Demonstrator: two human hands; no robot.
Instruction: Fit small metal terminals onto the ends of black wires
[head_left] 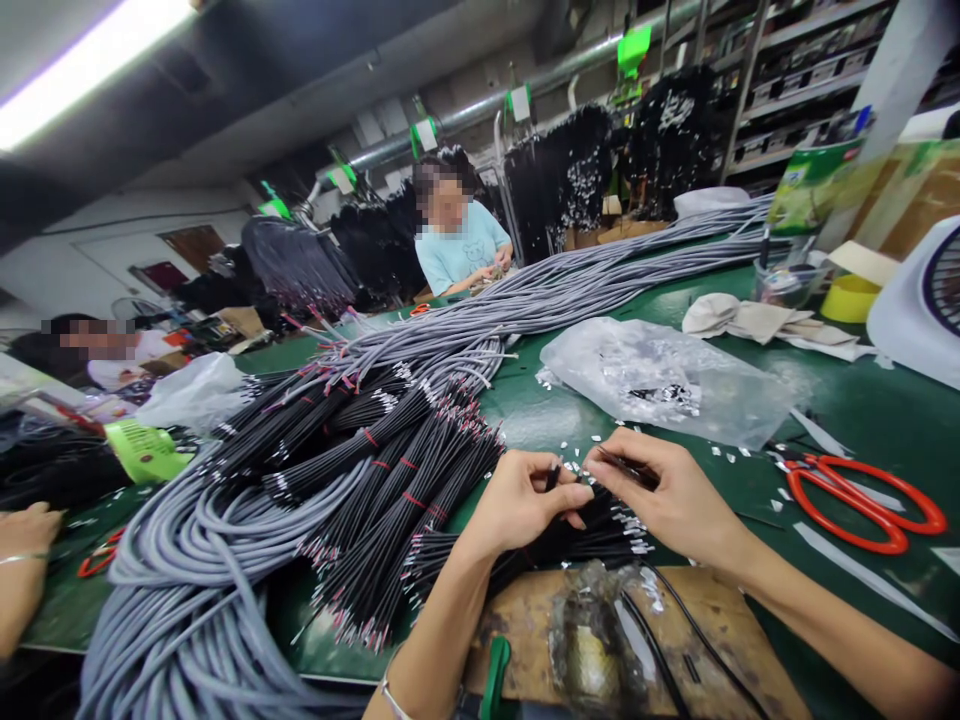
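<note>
Thin black wires, seemingly white-tipped, bunched.

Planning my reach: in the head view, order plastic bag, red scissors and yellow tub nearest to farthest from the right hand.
From the right hand, holding black wires:
1. plastic bag, just beyond it.
2. red scissors, to its right.
3. yellow tub, far back right.

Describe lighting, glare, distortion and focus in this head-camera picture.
Head view: the ceiling strip light burns out top left; glare patches the green table and plastic bag; wide-angle bending curves the edges; left hand, right hand and their black wires are sharp; far shelves soften.
</note>
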